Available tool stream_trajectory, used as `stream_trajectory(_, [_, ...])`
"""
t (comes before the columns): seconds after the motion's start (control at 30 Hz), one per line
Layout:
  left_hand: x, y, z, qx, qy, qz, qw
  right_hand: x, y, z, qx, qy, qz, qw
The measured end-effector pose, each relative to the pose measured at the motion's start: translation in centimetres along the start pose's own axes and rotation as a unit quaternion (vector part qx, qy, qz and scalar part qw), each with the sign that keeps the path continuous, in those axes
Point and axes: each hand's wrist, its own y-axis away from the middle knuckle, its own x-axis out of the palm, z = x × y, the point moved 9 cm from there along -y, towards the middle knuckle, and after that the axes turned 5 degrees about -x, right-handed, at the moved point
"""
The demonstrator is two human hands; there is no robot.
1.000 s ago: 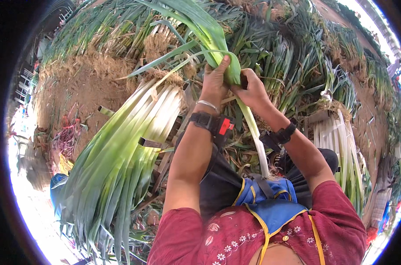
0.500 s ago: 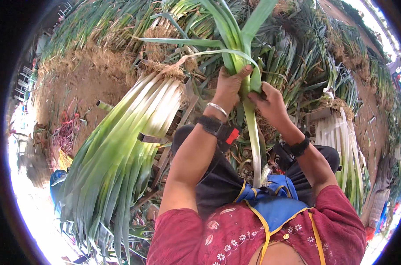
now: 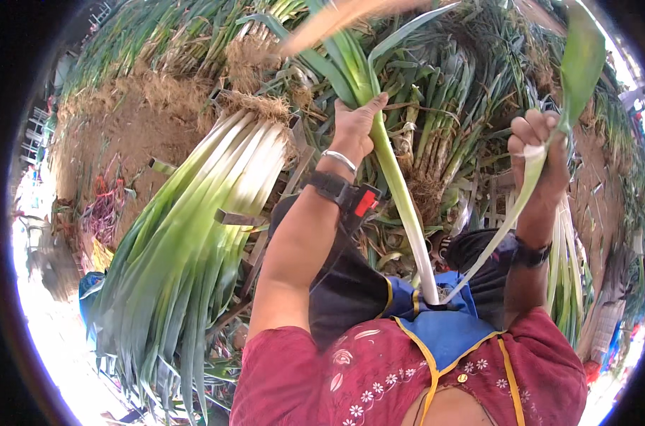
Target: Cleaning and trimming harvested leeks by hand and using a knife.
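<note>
My left hand [image 3: 354,129] is closed around the upper shaft of a leek [image 3: 402,195]. Its green leaves fan out above that hand, and the white base slants down to the blue apron [image 3: 447,337] at my lap. Off to the right, my right hand [image 3: 542,153] grips an outer leaf [image 3: 503,228] pulled away from the shaft. The leaf's pale strip runs down to the leek's base, where the two come together; its green end sticks up past my fist. Roots at the base are mostly hidden by the apron.
At the left, a bundle of leeks [image 3: 202,206] lies in a rack with metal brackets [image 3: 239,218], roots at the far end. More leeks [image 3: 558,263] lie beyond my right arm. Piles of leeks [image 3: 443,121] cover the ground ahead. Reddish scraps [image 3: 106,213] lie at far left.
My right hand has moved from beside the left hand out to the right, peeling a leaf off the shaft. A blurred tan leaf now crosses the top. My left hand keeps its hold.
</note>
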Motion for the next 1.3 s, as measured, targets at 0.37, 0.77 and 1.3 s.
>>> stream_trajectory(0.37, [1.0, 1.1, -3.9, 0.002, 0.071, 0.139, 0.988, -9.4, 8.4, -11.5, 0.389, 0.678, 0.273, 0.561])
stream_trajectory(0.77, [2.8, 3.3, -6.2, 0.037, 0.132, 0.154, 0.978, -1.3, 5.2, -15.9, 0.382, 0.412, 0.130, 0.817])
stream_trajectory(1.3, [5.0, 5.5, -9.8, 0.094, 0.165, 0.376, 0.907, -6.3, 5.8, -18.0, 0.342, 0.534, 0.129, 0.762])
